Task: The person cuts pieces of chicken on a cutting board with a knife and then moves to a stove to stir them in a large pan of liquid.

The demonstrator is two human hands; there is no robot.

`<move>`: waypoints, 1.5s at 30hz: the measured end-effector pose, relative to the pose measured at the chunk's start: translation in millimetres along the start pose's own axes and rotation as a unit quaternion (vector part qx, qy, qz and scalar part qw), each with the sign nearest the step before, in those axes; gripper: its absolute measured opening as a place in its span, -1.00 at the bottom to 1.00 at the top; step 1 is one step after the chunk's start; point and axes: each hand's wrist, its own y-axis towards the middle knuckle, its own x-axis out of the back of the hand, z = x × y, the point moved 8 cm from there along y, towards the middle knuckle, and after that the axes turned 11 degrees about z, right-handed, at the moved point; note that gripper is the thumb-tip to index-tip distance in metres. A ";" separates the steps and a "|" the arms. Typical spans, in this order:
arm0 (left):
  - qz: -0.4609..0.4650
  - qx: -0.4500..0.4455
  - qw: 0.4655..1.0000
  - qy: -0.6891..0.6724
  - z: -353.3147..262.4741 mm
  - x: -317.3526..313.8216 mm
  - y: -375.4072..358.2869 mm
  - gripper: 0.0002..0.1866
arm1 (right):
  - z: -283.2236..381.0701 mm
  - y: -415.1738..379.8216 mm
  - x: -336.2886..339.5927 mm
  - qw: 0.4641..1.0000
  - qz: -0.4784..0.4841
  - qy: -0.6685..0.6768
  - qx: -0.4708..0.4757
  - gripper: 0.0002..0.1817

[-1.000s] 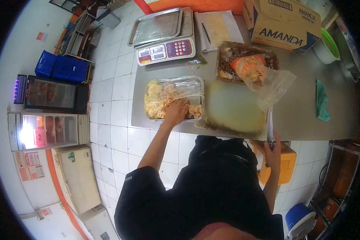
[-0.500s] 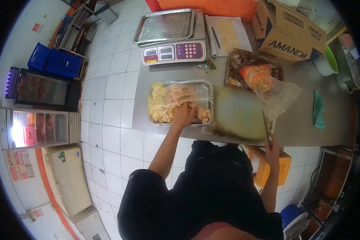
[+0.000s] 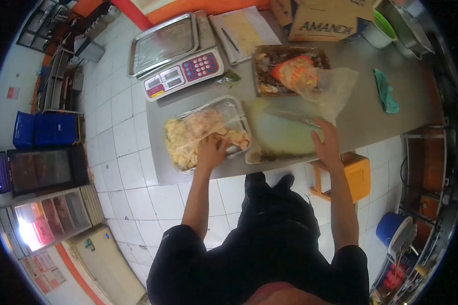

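Observation:
My left hand [image 3: 211, 152] is down in a metal tray [image 3: 237, 109] of yellowish food pieces [image 3: 180, 142] partly covered by clear plastic; its fingers are buried in the food. My right hand [image 3: 326, 142] reaches onto the pale green cutting board [image 3: 282, 137] beside the tray. Its fingers are at the handle end of a knife [image 3: 290, 116] that lies flat across the board. Both the tray and the board sit near the front edge of the steel table [image 3: 361, 119].
Behind the tray stands a digital scale [image 3: 183, 76] with its steel pan. A brown tray [image 3: 262, 76] holds an orange food bag [image 3: 295, 71] with loose clear plastic. A clipboard [image 3: 244, 30], a cardboard box [image 3: 323, 23], a green cloth [image 3: 384, 90] and an orange stool [image 3: 359, 175] are nearby.
My right hand has come up from the table's front edge and brought the upright knife down flat onto the cutting board. My left hand has stayed in the tray. The view has swung left.

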 end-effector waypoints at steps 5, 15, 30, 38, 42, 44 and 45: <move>-0.046 -0.185 0.981 0.039 -63.4 -14.8 -1.2 -0.56 | -68.4 -124.8 -1.7 0.988 0.000 0.083 -0.129 -0.54; -0.062 -0.230 0.783 0.574 -42.4 -109.6 62.7 -0.12 | -221.1 -618.0 46.9 0.846 -0.305 0.206 -0.387 -0.59; 0.513 0.011 0.843 -0.161 -368.4 -585.1 -217.3 -0.67 | -442.2 -818.5 235.1 0.734 -0.455 0.396 -0.314 -0.58; 0.628 0.093 0.764 -0.113 -524.5 -783.1 -171.6 -0.64 | -650.1 -897.4 312.4 0.652 -0.411 0.469 -0.431 -0.53; 0.656 0.182 0.725 -0.108 -639.2 -895.8 -174.5 -0.62 | -698.9 -949.4 351.2 0.635 -0.419 0.438 -0.478 -0.48; 0.674 0.103 0.724 -0.102 -774.9 -931.1 -159.1 -0.63 | -719.5 -971.5 356.8 0.585 -0.462 0.474 -0.468 -0.47; 0.657 0.024 0.747 -0.100 -865.9 -916.5 -177.1 -0.62 | -730.5 -980.7 355.8 0.540 -0.498 0.503 -0.456 -0.47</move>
